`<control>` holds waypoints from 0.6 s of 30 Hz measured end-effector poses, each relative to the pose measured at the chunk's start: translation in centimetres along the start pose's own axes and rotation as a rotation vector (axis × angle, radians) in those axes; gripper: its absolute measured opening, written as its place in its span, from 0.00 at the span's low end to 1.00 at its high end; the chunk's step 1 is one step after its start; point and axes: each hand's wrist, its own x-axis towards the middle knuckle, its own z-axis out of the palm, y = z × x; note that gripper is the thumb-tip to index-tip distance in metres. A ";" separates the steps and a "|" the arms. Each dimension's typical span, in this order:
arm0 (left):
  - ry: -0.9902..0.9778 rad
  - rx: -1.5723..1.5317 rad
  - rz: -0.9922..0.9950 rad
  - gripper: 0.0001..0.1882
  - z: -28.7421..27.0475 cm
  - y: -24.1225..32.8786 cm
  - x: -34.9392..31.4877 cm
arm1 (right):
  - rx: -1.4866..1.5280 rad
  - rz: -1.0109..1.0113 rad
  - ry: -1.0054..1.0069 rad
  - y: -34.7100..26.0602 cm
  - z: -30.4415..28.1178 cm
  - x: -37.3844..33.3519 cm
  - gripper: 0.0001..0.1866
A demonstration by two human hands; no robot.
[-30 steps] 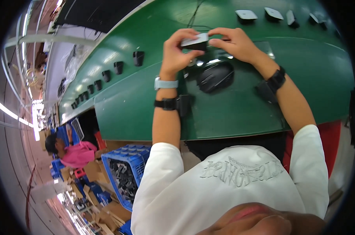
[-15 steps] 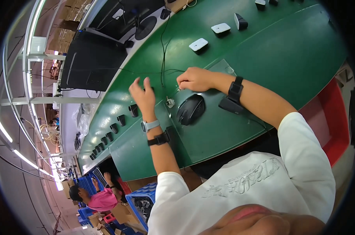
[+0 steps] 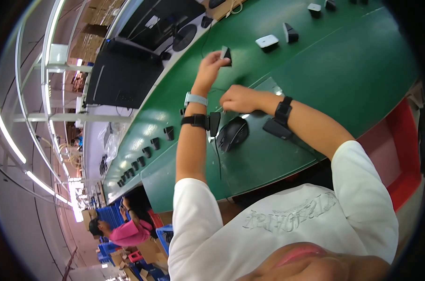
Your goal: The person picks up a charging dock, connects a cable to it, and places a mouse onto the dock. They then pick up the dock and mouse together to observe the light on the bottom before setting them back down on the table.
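Left hand (image 3: 210, 68): swung forward since half a second ago, its then-vacant grip now pinching a black-and-white block (image 3: 228, 53) at the far side of the worktop (image 3: 325, 79).
Right hand (image 3: 240, 99): fingers curled, just beyond the black mouse (image 3: 233, 134); whether its grip holds anything, one cannot tell.
White-topped block (image 3: 267, 43): resting on the worktop, right of the held one.

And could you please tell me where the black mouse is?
In the head view, just right of centre: the black mouse lies on the green work surface, below the right hand.
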 end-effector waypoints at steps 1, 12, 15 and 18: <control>0.146 -0.494 -0.043 0.20 -1.0 -1.0 -1.4 | 0.070 0.026 0.056 0.0 0.2 0.1 0.13; 0.424 -0.966 0.158 0.30 1.0 -4.2 -14.4 | 0.144 0.039 0.314 0.5 0.2 0.9 0.14; 0.370 -0.820 0.113 0.30 1.3 -4.0 -15.1 | 0.111 0.061 0.261 0.5 0.3 0.8 0.14; 0.342 -0.747 0.084 0.29 1.3 -3.9 -15.3 | 0.116 0.081 0.204 0.4 0.4 0.8 0.14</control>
